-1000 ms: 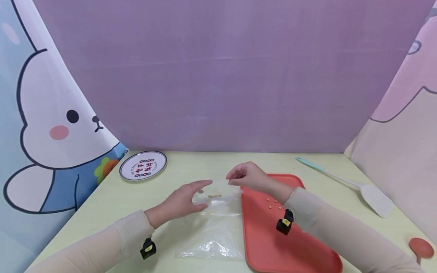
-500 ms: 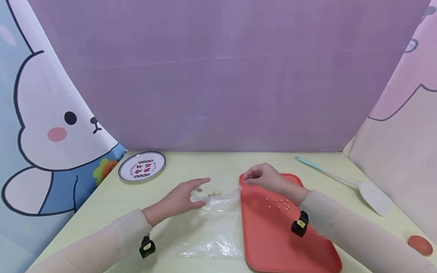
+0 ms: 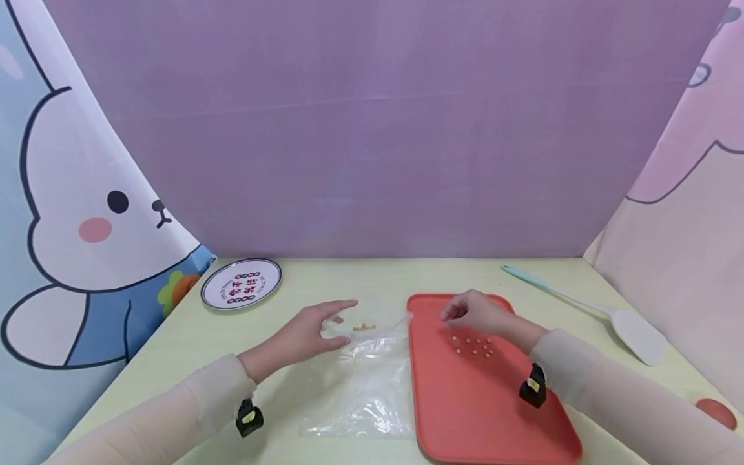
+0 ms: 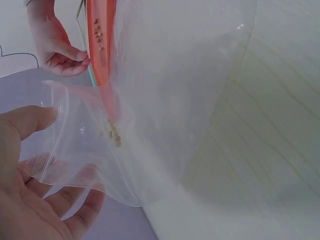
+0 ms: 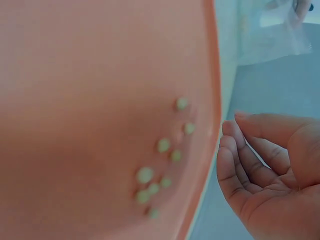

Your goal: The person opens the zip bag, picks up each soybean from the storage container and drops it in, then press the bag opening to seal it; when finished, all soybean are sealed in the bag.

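Observation:
A clear plastic zip bag lies on the table, its mouth raised at the far end. My left hand is at that mouth, thumb and fingers spread wide apart; in the left wrist view the thumb touches the bag's edge and the other fingers show through the film. Several pale round soybeans sit inside the bag. To its right, an orange-red tray carries several loose soybeans. My right hand hovers above the tray's far part, fingers loosely bent, with nothing visible between the fingertips.
At the back left lies a white plate with red lettering. A white spatula with a mint handle lies right of the tray. Part of a red spoon shows at the right edge, partly behind the right sleeve. A purple curtain closes the back.
My right hand has moved right, from the bag's mouth to above the tray, uncovering more soybeans there. My left hand stays at the bag's mouth, nearly still.

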The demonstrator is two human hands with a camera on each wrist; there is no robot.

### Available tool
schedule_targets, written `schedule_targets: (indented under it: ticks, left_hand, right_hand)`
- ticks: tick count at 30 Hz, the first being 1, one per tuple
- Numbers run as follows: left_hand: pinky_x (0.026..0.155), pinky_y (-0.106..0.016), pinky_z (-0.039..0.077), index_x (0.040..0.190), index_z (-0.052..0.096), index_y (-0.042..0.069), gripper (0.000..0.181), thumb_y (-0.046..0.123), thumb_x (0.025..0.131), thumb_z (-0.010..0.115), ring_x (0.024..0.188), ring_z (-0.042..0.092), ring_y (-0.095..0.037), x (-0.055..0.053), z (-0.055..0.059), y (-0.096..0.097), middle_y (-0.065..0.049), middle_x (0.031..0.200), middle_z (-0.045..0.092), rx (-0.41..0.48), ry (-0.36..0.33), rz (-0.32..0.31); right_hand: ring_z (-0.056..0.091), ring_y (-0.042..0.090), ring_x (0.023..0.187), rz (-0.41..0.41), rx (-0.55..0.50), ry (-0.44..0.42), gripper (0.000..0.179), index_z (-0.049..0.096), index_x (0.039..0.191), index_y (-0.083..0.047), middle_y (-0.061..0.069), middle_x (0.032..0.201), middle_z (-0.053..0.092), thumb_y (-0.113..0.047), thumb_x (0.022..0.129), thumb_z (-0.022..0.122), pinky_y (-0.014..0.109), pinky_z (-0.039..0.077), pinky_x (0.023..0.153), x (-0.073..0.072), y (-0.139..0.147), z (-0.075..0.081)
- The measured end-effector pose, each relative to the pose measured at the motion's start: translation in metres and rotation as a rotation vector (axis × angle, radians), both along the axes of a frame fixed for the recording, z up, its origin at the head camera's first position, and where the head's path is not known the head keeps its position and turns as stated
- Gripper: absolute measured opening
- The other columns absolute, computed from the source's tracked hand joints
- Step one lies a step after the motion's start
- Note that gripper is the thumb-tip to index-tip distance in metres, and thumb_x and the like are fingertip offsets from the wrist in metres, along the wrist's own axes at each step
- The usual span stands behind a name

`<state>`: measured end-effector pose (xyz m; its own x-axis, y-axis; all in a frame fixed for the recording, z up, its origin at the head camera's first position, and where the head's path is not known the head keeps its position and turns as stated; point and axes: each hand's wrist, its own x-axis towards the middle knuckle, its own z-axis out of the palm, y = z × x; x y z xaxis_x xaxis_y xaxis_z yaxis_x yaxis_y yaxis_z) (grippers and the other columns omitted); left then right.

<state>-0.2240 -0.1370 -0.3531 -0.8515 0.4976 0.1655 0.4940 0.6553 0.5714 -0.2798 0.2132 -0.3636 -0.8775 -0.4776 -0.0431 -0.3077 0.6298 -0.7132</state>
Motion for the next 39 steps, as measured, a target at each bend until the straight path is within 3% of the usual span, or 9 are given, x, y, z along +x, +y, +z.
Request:
schedule_targets:
  ticks: [12,19,31,39]
  left_hand:
    - [0.084,-0.033,0.055,0.145,0.046,0.018,0.063,0.022,0.088,0.072,0.116,0.061,-0.028,-0.001,0.001,-0.001,-0.007,0.146,0.049,-0.008,-0.011,0.005]
    - [0.09,-0.037,0.054,0.145,0.045,0.017,0.063,0.021,0.088,0.072,0.115,0.062,-0.026,0.001,0.002,0.0,-0.007,0.146,0.049,-0.013,-0.01,0.006]
    - [0.088,-0.037,0.055,0.145,0.045,0.018,0.062,0.019,0.089,0.071,0.115,0.061,-0.026,0.001,0.0,0.0,-0.007,0.145,0.05,-0.016,-0.013,0.017]
    - [0.085,-0.032,0.055,0.146,0.044,0.018,0.063,0.018,0.089,0.07,0.116,0.061,-0.027,0.002,-0.001,0.0,-0.008,0.146,0.049,-0.012,-0.024,0.016]
  right_hand:
    - [0.062,0.014,0.076,0.018,0.063,0.047,0.008,0.073,0.092,-0.006,0.002,0.087,0.071,-0.008,0.084,0.074,0.027,0.054,0.066,-0.002,0.016,-0.014]
    - [0.059,0.014,0.073,-0.034,0.077,0.028,0.01,0.073,0.09,-0.008,0.001,0.085,0.07,-0.011,0.082,0.077,0.028,0.052,0.064,0.0,0.015,-0.018]
    - [0.058,0.017,0.069,-0.043,0.019,0.02,0.007,0.072,0.092,-0.006,0.005,0.085,0.07,-0.012,0.089,0.069,0.03,0.049,0.061,-0.004,0.015,-0.017]
    - [0.064,0.017,0.085,-0.11,-0.051,0.008,0.015,0.072,0.101,-0.003,0.008,0.096,0.072,-0.013,0.091,0.067,0.032,0.055,0.072,-0.005,0.01,-0.01]
